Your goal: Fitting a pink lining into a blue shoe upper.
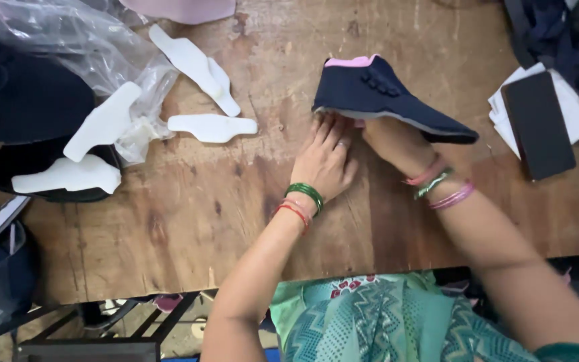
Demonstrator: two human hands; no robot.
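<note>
1. So there's a navy shoe upper [387,97] with pink lining at the collar, sitting near the middle-right of the wooden table [189,201], toe pointing right and a bit downward.
2. Left hand [325,161] lies palm-down, fingers stretched flat and close together, fingertips touching the bottom edge of the upper at its heel end. It's pressing rather than gripping anything. Green and red bangles on that wrist.
3. Right hand [397,144] reaches up under the upper's middle, so the fingers are hidden behind the fabric. Can't tell how far open they are or whether they actually have hold of it. Pink and green bangles on this wrist.
4. Count of white stiffener pieces: I get five. One [212,127] lies on bare wood left of the upper, two overlap above it [196,67], two more [102,121] sit further left on dark stuff.
5. A crumpled clear plastic bag [88,47] is at top left; contents aren't readable.
6. Far right, one black flat pad [537,124] rests on white sheets [574,110].
</note>
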